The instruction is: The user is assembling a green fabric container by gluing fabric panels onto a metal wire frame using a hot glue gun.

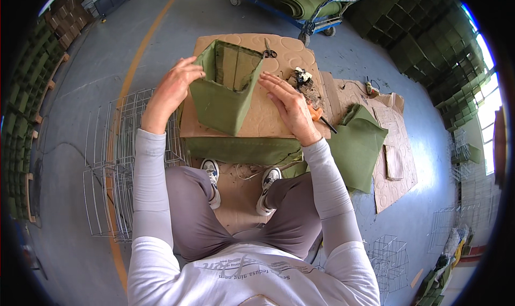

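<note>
A green fabric box with a squared, dark-edged open top stands tilted on the cardboard-covered work table. Thin bars show against its inner wall. My left hand is at its upper left rim, fingers stretched out and fingertips against the fabric. Along the opposite wall lies my right hand, fingers extended, close to or touching it; the exact contact is unclear. Beside the right wrist is an orange-handled tool with a dark shaft, partly hidden. Scissors rest beyond the box.
Wire frames stack at the left. Dark scraps lie on the table's right side. Green fabric sheets and cardboard lie to the right. A blue cart carries fabric rolls beyond; green boxes pile far right.
</note>
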`<state>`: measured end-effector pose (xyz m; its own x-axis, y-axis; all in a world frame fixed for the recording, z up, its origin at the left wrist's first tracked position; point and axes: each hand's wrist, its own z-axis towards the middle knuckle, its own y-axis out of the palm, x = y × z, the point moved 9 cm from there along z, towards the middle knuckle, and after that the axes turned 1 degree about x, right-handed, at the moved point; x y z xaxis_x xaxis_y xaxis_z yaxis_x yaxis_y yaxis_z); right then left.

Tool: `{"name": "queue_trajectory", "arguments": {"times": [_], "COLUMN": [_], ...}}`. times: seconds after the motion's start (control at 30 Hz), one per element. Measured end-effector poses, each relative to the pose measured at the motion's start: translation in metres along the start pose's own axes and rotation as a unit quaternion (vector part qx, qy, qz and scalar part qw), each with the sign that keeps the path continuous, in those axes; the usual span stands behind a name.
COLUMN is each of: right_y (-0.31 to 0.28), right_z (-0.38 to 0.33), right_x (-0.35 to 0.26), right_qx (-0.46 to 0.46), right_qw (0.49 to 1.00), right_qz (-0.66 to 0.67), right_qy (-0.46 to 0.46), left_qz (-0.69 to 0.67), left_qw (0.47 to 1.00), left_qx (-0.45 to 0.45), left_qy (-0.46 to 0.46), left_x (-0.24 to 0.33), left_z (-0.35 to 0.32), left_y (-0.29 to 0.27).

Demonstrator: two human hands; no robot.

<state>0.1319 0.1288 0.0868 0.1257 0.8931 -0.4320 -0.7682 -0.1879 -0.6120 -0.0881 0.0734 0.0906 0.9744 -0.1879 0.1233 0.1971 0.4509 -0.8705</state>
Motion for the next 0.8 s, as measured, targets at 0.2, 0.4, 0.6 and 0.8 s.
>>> {"name": "queue_trajectory", "arguments": {"times": [0.2, 0.4, 0.6, 0.8], "right_y": [0.003, 0.031, 0.03, 0.021], "right_z": [0.008, 0.034, 0.028, 0.022], "right_x": [0.007, 0.014, -0.019, -0.014], "right_qx": [0.036, 0.015, 0.008, 0.05], "right_qw": [0.999, 0.992, 0.989, 0.984], "right_qz": [-0.003, -0.102, -0.094, -0.135], "right_qy": [-0.008, -0.072, -0.117, -0.104], "left_qz": [-0.137, -0.113, -0.222, -0.085], "left_qw": [0.977, 0.97, 0.961, 0.963], "left_qx": [0.157, 0.209, 0.156, 0.251], "left_qy": [-0.038, -0.044, -0.06, 0.054], "left_x": [0.057, 0.07, 0.021, 0.063], "left_z": [-0.021, -0.025, -0.022, -0.018], "left_y": [-0.007, 0.005, 0.004, -0.008]}}
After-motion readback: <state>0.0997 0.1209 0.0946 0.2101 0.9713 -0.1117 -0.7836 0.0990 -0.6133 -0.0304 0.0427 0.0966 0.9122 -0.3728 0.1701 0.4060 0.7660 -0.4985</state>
